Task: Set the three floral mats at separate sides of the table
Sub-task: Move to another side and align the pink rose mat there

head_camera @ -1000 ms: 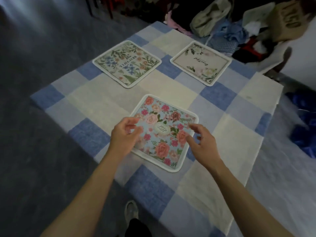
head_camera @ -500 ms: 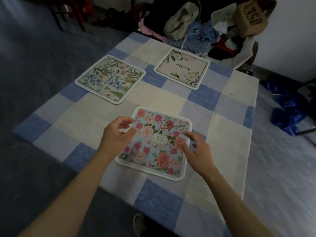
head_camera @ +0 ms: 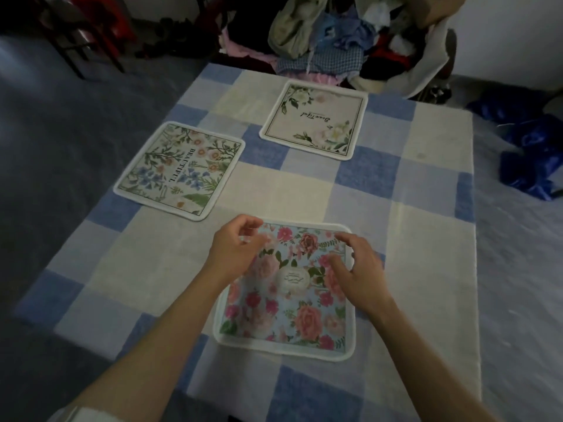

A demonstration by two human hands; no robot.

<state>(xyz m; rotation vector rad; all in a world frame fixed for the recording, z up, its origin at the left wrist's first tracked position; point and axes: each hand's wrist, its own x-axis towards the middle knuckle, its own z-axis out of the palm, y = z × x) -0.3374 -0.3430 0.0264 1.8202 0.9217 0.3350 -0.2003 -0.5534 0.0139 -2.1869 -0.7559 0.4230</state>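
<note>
Three floral mats lie flat on the blue and cream checked tablecloth (head_camera: pixel 274 190). The pink rose mat (head_camera: pixel 292 312) is at the near side. Over its far half hover my left hand (head_camera: pixel 234 248) and my right hand (head_camera: pixel 356 272), fingers curled and apart, holding nothing; whether the fingertips touch the mat is unclear. The mat with the word BEAUTIFUL (head_camera: pixel 179 170) lies at the left side. The pale mat with white flowers and script (head_camera: pixel 315 120) lies at the far side.
A heap of clothes and bags (head_camera: pixel 335 35) sits just beyond the table's far edge. Red chair legs (head_camera: pixel 91 32) stand at the far left on the floor. Blue shiny fabric (head_camera: pixel 530 153) lies on the floor to the right.
The view has swung so the table looks squarer to me. Both hands have moved from the rose mat's side edges to above its far half. The mats look unmoved on the cloth.
</note>
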